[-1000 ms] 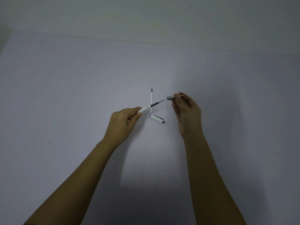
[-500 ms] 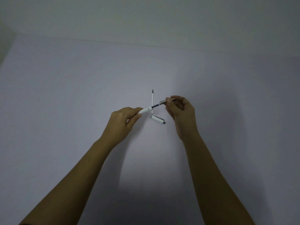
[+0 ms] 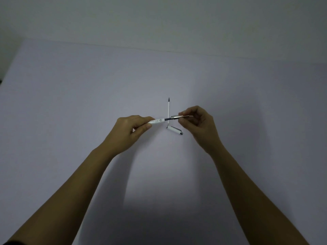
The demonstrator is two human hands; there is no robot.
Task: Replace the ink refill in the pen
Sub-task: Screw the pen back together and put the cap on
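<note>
My left hand grips the white pen barrel, from which a dark ink refill sticks out to the right. Over that refill sits the silver tip section, pinched between thumb and fingers of my right hand. A short gap of bare refill shows between barrel and tip section. A second refill, white with a dark point, lies on the table behind, pointing away from me. The white pen cap with a silver end rests on the table just below the pen.
A pale lavender table fills the view, with its far edge meeting a grey wall. Shadows of my forearms fall on the near part of the table.
My right hand has slid the silver tip section leftward along the refill toward the barrel. The pen now lies nearly level rather than slanting up to the right.
</note>
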